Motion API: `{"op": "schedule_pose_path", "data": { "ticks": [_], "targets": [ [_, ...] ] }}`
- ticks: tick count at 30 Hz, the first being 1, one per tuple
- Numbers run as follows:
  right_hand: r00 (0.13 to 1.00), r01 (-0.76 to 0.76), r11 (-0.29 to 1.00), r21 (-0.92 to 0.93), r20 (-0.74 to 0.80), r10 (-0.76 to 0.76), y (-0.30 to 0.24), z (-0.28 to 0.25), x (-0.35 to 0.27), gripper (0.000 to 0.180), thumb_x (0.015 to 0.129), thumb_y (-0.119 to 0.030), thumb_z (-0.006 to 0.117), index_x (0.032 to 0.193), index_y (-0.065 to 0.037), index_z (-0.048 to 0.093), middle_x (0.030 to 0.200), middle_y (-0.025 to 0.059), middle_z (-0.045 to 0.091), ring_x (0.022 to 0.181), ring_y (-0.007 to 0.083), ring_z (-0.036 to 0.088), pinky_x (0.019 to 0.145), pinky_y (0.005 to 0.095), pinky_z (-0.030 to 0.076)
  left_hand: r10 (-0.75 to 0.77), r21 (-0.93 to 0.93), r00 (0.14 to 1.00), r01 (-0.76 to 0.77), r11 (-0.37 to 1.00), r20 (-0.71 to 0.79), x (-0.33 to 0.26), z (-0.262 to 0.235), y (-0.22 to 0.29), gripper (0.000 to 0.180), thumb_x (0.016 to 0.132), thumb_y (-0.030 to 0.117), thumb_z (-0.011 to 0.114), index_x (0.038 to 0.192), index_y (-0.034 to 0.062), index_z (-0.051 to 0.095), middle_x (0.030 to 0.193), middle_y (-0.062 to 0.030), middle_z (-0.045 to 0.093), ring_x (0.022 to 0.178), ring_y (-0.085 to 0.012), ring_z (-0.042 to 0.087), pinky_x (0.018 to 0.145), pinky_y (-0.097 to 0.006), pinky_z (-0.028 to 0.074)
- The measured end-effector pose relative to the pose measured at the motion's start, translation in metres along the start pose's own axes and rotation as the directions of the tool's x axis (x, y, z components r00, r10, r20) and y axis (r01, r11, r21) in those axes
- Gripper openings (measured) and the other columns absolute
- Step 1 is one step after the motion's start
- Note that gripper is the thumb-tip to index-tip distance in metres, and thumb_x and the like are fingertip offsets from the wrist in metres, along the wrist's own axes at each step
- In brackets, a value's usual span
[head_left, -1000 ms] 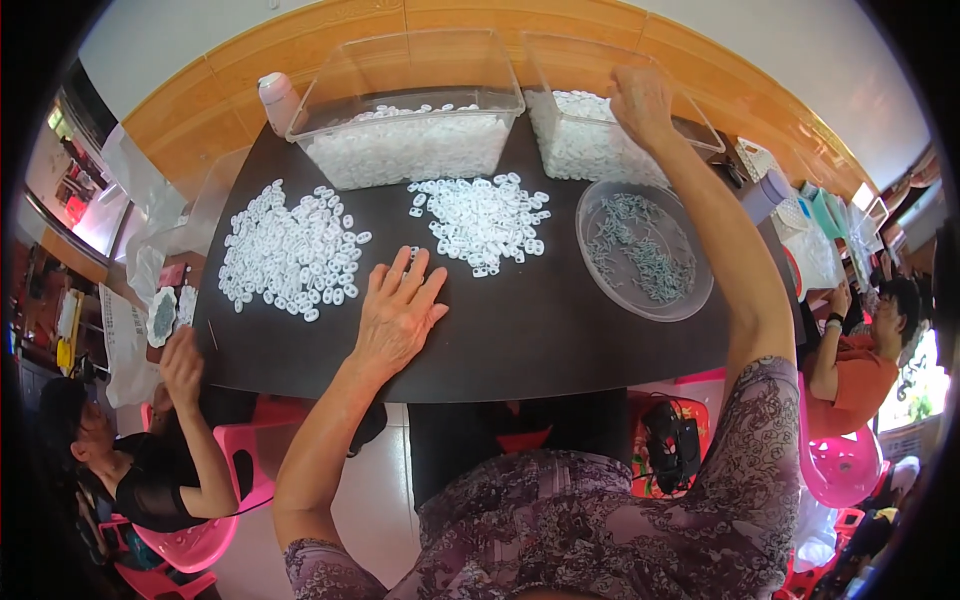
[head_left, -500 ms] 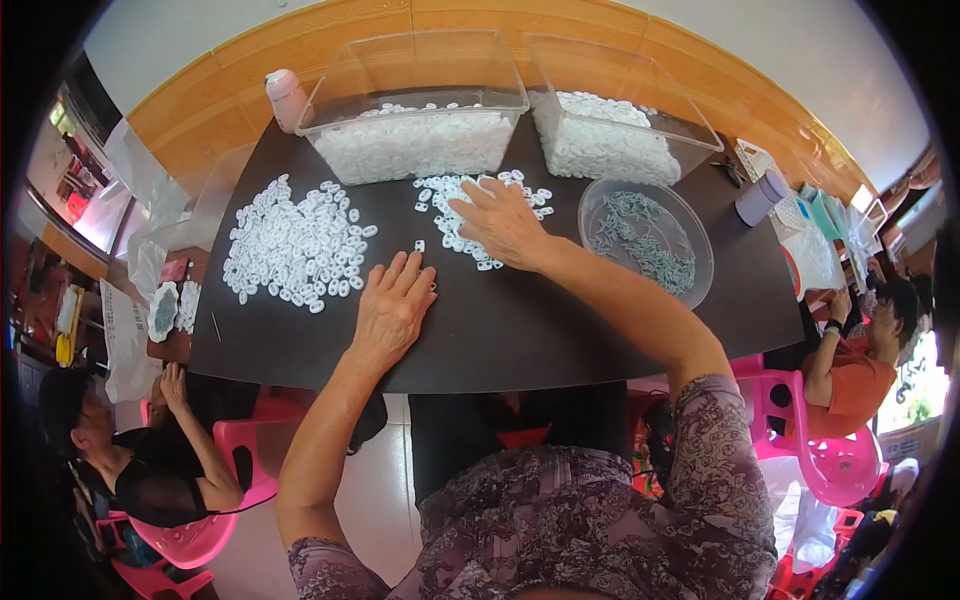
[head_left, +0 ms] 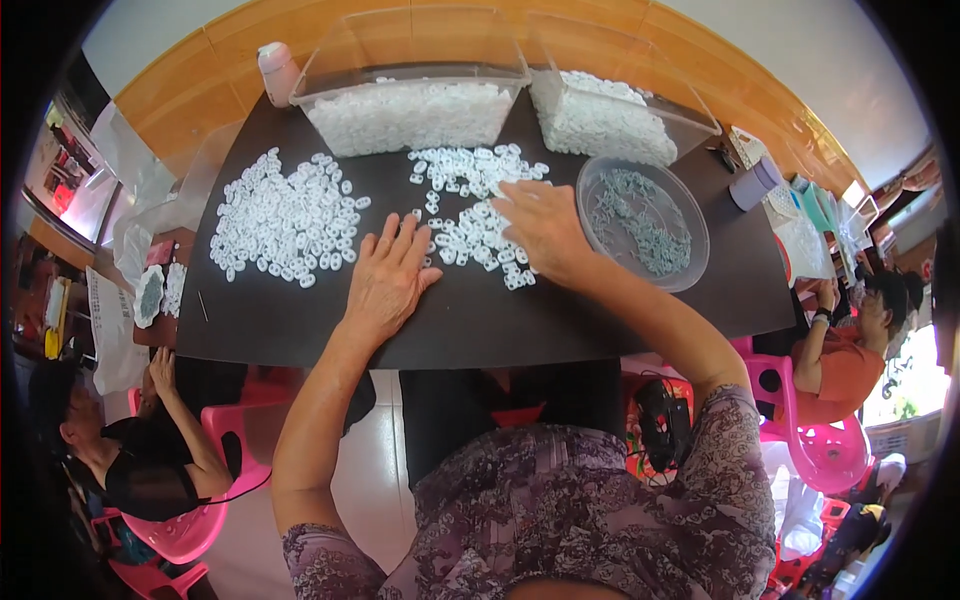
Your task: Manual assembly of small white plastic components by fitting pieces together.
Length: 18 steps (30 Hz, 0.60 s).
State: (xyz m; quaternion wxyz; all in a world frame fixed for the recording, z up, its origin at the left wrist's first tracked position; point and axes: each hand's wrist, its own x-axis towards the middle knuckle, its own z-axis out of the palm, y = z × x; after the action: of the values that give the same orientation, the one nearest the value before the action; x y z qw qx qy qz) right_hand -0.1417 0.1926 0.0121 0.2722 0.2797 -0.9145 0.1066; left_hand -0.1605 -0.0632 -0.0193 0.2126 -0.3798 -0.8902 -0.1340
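Note:
Small white oval plastic pieces with two holes lie in a large pile [head_left: 285, 215] at the left of the dark table. A smaller spread of the same pieces [head_left: 470, 170] lies in the middle. My left hand [head_left: 388, 270] rests flat between the two groups, fingers stretched, with a piece or two at its fingertips. Over the right edge of the smaller spread, my right hand [head_left: 548, 232] lies palm down with its fingers apart, covering some pieces. A round clear tub [head_left: 700, 235] beside it holds small grey-green parts [head_left: 650, 225] that look like screws.
Two clear bins, one at the back middle [head_left: 415, 85] and another [head_left: 690, 125] to its right, hold more white pieces. A pink bottle [head_left: 278, 75] and a purple cup [head_left: 757, 184] stand at the table's sides. People sit left [head_left: 140, 460] and right [head_left: 850, 350].
My right hand has moved right and toward me, and the middle pieces are spread wider. My left hand stays flat in nearly the same place. The whole view has shifted slightly.

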Motion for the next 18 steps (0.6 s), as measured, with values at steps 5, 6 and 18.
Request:
{"op": "schedule_pose_path", "data": {
  "ticks": [5,6,18],
  "targets": [
    [0.990,-0.104,0.987,0.125,-0.082,0.115,-0.012,-0.025,-0.020,0.025,0.071,-0.004,0.065,0.096,-0.004,0.063,0.097,0.0100,0.064,0.087,0.0270,0.055,0.074,0.0378,0.038,0.009,-0.033,0.988,-0.014,0.999,-0.156,-0.001,-0.003,0.001,0.042,0.079,0.018,0.064,0.116,0.0016,0.055,0.122,-0.0153,0.054,0.116,-0.0324,0.048,0.092,-0.046,0.037],
    [0.986,-0.089,0.988,0.125,-0.128,0.105,-0.013,-0.026,-0.026,0.023,0.069,-0.002,0.066,0.092,-0.004,0.064,0.088,0.0087,0.063,0.079,0.0268,0.054,0.072,0.0367,0.039,0.024,-0.055,0.976,-0.036,0.998,-0.216,-0.003,-0.004,-0.001,0.036,0.076,0.012,0.065,0.110,0.0019,0.058,0.115,-0.0138,0.058,0.111,-0.0309,0.052,0.089,-0.044,0.039],
    [0.976,-0.160,0.974,0.157,-0.120,0.180,-0.043,-0.053,-0.060,0.022,0.067,0.003,0.067,0.088,-0.004,0.064,0.082,0.0083,0.062,0.075,0.0271,0.053,0.068,0.0354,0.041,-0.020,0.065,0.960,0.040,0.997,-0.279,0.020,-0.009,0.018,0.019,0.064,0.001,0.065,0.082,0.0073,0.064,0.078,-0.0041,0.056,0.077,-0.0230,0.051,0.074,-0.036,0.038]
  ]
}}
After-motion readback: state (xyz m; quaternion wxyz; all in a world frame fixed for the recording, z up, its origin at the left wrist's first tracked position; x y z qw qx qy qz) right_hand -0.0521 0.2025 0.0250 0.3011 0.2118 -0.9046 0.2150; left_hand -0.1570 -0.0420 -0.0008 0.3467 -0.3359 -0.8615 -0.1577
